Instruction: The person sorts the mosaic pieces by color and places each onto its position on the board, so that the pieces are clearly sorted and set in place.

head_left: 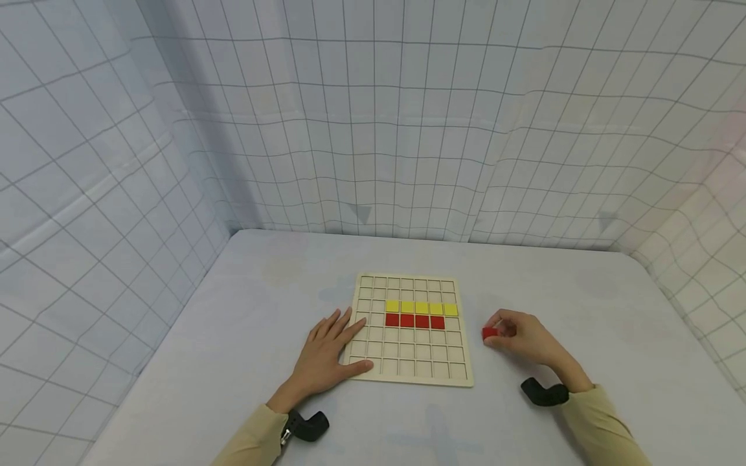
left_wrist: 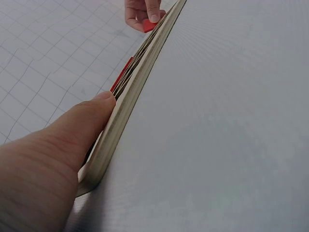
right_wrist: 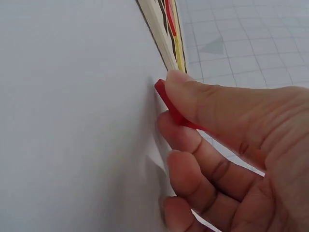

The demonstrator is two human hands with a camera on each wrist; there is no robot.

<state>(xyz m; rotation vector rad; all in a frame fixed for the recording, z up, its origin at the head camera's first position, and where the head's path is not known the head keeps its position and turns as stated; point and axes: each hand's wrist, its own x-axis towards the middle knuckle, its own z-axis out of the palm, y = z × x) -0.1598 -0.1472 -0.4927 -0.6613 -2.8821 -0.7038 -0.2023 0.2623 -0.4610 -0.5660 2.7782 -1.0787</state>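
Observation:
A cream grid board (head_left: 408,380) lies on the table, its cells marked off by raised lines. Across it runs a row of several yellow tiles (head_left: 422,308), with a shorter row of red tiles (head_left: 415,321) directly below. My left hand (head_left: 326,359) rests on the board's left edge, fingers spread; in the left wrist view its thumb (left_wrist: 91,116) lies on the rim. Right of the board, apart from it, my right hand (head_left: 524,336) pinches a loose red tile (right_wrist: 169,104) between thumb and fingers. Part of that tile is hidden by the thumb.
The white table (head_left: 280,265) extends around the board on all sides. Behind and beside it hang white curtains (head_left: 408,129) with a dark grid pattern. A black wrist strap mount (head_left: 544,392) sits at the right wrist, another (head_left: 309,426) at the left.

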